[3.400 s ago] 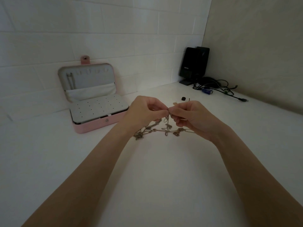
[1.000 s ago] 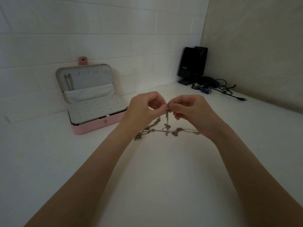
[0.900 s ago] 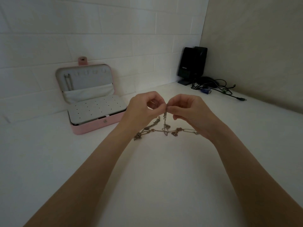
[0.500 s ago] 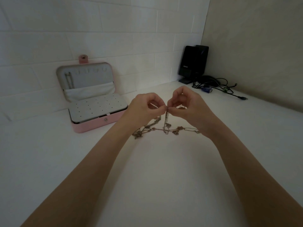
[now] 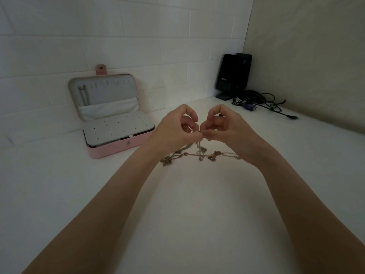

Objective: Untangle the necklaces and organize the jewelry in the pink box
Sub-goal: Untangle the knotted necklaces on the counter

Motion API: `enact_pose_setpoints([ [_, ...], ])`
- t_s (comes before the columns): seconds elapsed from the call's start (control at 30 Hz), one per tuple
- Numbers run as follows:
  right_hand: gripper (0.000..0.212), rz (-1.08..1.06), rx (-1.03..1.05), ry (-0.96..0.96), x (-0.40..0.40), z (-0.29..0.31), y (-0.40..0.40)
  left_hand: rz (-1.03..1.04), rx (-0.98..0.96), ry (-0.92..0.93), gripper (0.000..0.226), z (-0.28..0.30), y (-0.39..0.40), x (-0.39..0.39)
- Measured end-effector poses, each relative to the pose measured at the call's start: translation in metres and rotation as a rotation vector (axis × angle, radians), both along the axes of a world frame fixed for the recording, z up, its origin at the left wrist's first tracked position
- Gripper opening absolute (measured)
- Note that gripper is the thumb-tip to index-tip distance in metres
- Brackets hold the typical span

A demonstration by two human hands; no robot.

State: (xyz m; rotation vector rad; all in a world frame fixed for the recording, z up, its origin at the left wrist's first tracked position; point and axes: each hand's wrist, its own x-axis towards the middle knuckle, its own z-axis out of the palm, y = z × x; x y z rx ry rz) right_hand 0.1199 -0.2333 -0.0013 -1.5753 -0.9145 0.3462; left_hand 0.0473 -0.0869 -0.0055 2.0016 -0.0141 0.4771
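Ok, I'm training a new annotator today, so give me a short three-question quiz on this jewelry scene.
1. True or false: the pink box is shut.
2. Where do the left hand and right hand pinch the necklaces: A) at the box, B) above the table, C) by the speaker?
3. Fill in: the dangling chains' lower parts lie on the ____.

Key: 1 false, its lid stands open; 2 B; 3 table.
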Motion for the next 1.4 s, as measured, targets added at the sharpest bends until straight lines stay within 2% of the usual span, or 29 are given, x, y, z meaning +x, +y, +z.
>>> enact_pose_setpoints([
  [0.27, 0.027, 0.006, -0.033, -0.003, 0.001, -0.002, 0.002, 0.012, 0.012, -0.002, 0.032, 0.000, -0.004, 0.001],
  [0.43, 0.027, 0.006, -0.046, -0.005, 0.001, -0.003, 0.001, 0.057, 0.161, -0.075, 0.037, -0.002, -0.008, 0.000],
  [0.67, 0.022, 0.046, -0.066, 0.067, 0.003, -0.004, -0.001, 0.044, 0.375, -0.198, 0.032, -0.004, -0.011, -0.004],
  [0.83, 0.021, 0.106, 0.038, 0.208, 0.003, -0.002, -0.003, 0.060, 0.245, -0.212, 0.036, -0.002, -0.011, -0.003],
  [1.1, 0.022, 0.063, 0.148, 0.284, 0.004, -0.001, -0.002, 0.026, 0.049, -0.185, 0.028, -0.003, -0.003, 0.002],
  [1.4, 0.025, 0.015, 0.181, 0.255, 0.002, 0.000, 0.000, 0.027, 0.140, -0.221, 0.035, -0.002, -0.011, 0.001],
])
